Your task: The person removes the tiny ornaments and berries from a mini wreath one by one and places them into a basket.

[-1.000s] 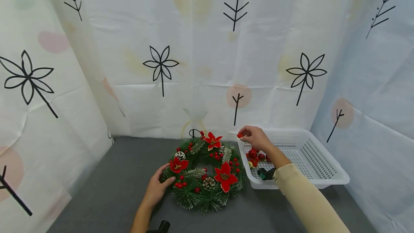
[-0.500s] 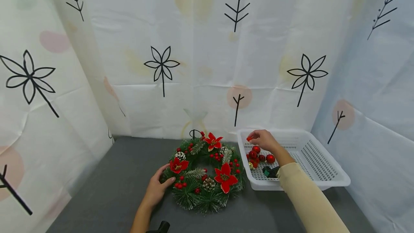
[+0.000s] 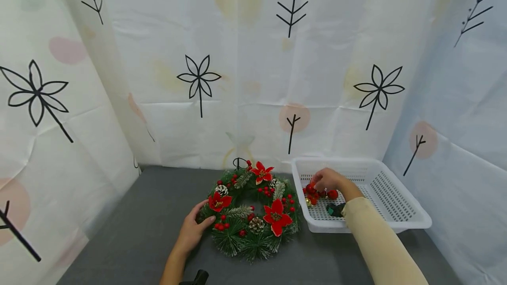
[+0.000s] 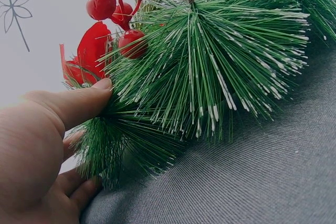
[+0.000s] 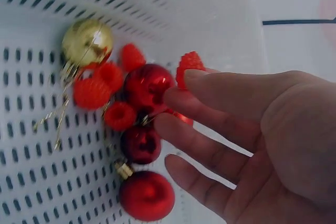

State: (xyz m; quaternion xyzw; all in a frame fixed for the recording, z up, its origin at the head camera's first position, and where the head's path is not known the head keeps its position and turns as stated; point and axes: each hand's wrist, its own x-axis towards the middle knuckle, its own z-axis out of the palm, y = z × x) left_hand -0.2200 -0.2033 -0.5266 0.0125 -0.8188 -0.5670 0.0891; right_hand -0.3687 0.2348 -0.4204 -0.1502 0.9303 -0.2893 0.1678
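A green Christmas wreath (image 3: 237, 243) with red poinsettias, red berries and pinecones lies on the dark grey table. My left hand (image 3: 193, 230) holds its left edge, thumb (image 4: 86, 103) on top of the needles and fingers at the outer side. Over the left part of a white perforated basket (image 3: 400, 197) is my right hand (image 3: 330, 180). Its thumb and index finger pinch a red toy raspberry (image 5: 189, 64). Below lie shiny red baubles (image 5: 147, 195), a gold bauble (image 5: 88, 43) and several more raspberries (image 5: 90, 94).
A dark green and black item (image 3: 336, 209) lies in the basket near its front wall. White printed curtains (image 3: 237, 122) stand behind and on both sides of the table. A black object (image 3: 200, 277) shows by the left wrist.
My right hand has moved right and down with the raspberry, from the basket's left rim to low over the baubles. The left hand has kept its hold on the wreath.
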